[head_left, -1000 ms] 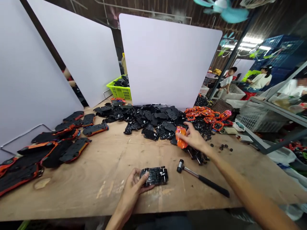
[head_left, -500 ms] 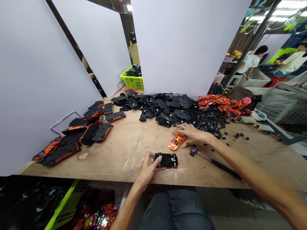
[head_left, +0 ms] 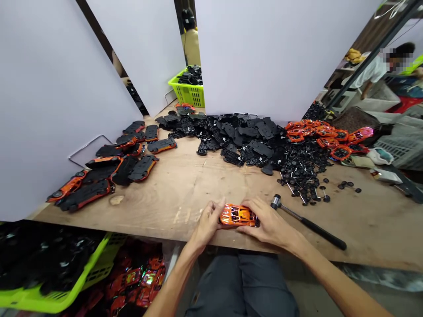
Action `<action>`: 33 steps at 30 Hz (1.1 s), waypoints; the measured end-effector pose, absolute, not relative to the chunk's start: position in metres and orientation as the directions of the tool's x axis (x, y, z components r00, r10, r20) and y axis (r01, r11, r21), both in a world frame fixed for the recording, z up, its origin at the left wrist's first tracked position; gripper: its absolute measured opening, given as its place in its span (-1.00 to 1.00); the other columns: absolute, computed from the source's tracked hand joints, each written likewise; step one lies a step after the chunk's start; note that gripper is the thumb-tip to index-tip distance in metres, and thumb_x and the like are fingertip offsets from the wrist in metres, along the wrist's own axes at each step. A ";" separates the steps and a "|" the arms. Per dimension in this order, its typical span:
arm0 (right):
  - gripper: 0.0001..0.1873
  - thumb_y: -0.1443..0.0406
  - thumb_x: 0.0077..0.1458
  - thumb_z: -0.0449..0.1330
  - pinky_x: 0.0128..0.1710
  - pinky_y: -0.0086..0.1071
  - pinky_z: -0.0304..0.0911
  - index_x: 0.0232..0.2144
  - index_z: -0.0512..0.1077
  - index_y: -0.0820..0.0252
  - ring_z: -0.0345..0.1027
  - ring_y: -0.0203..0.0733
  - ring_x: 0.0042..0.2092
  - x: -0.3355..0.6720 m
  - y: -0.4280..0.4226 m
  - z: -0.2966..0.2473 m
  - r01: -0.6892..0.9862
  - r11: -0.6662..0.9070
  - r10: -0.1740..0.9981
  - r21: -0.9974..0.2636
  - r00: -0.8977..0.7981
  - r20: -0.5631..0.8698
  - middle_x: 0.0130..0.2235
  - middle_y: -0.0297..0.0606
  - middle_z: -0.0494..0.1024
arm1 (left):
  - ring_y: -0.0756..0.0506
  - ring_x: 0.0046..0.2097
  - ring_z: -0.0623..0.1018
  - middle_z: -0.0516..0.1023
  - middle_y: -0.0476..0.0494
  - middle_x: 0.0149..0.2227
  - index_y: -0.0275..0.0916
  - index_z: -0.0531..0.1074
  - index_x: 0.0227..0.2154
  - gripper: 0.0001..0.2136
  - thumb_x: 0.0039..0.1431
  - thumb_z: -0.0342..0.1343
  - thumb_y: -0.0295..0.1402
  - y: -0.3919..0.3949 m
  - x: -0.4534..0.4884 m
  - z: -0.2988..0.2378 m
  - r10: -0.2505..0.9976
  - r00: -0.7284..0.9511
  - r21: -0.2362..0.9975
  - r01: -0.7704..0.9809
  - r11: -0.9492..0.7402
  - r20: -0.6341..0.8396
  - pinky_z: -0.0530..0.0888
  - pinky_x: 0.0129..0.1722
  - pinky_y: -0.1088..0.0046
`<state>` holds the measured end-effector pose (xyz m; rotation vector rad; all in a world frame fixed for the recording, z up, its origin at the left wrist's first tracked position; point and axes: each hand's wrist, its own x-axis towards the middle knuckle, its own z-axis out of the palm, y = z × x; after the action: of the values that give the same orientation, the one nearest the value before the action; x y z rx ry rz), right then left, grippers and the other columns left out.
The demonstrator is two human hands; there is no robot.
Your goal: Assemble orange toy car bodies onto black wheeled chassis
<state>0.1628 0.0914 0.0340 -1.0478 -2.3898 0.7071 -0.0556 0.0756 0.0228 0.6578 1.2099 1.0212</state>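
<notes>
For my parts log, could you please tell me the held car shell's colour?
The car shell is shiny orange, clearest in the head view.

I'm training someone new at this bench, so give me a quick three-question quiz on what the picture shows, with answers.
1. True or false: the left hand and the right hand both hold the orange toy car body.

2. Which tool lies on the wooden bench?
a) pliers
b) black-handled hammer
c) screwdriver

3. Fill in the gap: the loose wheel-and-axle sets lie nearer the person's ____ hand.

Key:
1. True
2. b
3. right
</notes>
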 end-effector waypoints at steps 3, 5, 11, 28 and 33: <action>-0.56 0.17 0.22 0.38 0.02 -0.07 0.41 0.05 0.36 0.14 0.44 0.04 0.00 0.158 0.096 0.029 0.557 0.573 0.761 -0.601 -0.634 0.137 -0.01 -0.09 0.53 | -0.13 -0.29 0.65 0.60 0.00 -0.44 -0.19 0.36 -0.36 -0.47 -0.14 0.50 0.05 0.075 -0.055 0.025 0.914 0.016 0.896 -0.192 0.401 -0.406 0.59 -0.30 0.41; -0.52 0.20 0.22 0.38 0.06 -0.07 0.40 0.11 0.34 0.14 0.43 0.04 0.04 0.159 0.099 0.032 0.558 0.581 0.747 -0.592 -0.655 0.116 0.03 -0.09 0.52 | -0.15 -0.28 0.66 0.62 -0.01 -0.44 -0.18 0.33 -0.37 -0.45 -0.18 0.52 0.02 0.075 -0.055 0.025 0.913 0.013 0.894 -0.198 0.403 -0.409 0.60 -0.28 0.40; -0.49 0.14 0.30 0.31 0.14 -0.08 0.39 0.21 0.31 0.08 0.41 0.02 0.13 0.164 0.098 0.039 0.543 0.589 0.725 -0.599 -0.683 0.094 0.12 -0.10 0.49 | -0.18 -0.26 0.70 0.69 -0.08 -0.36 -0.19 0.32 -0.32 -0.44 -0.16 0.53 0.01 0.075 -0.052 0.026 0.890 0.052 0.847 -0.284 0.449 -0.454 0.67 -0.19 0.24; -0.50 -0.04 0.33 0.20 0.03 0.05 0.41 0.07 0.36 0.22 0.43 0.17 0.01 0.148 0.085 0.016 0.711 0.651 0.758 -0.267 -0.630 0.171 -0.02 0.03 0.52 | -0.21 -0.23 0.71 0.70 -0.12 -0.27 -0.16 0.26 -0.35 -0.44 -0.15 0.52 -0.02 0.071 -0.044 0.025 0.865 0.029 0.816 -0.318 0.483 -0.501 0.65 -0.24 0.25; -0.53 0.00 0.33 0.22 0.00 0.02 0.43 0.09 0.35 0.19 0.41 0.12 -0.01 0.161 0.084 0.024 0.687 0.633 0.763 -0.356 -0.633 0.134 -0.03 -0.04 0.52 | -0.20 -0.24 0.71 0.68 -0.07 -0.31 -0.15 0.23 -0.35 -0.45 -0.12 0.50 -0.02 0.067 -0.032 0.027 0.855 0.054 0.791 -0.351 0.500 -0.516 0.65 -0.24 0.26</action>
<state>0.1605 0.0840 0.0245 -1.1745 -2.5845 0.3961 -0.0321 0.0665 0.0271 0.5330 1.1850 0.9845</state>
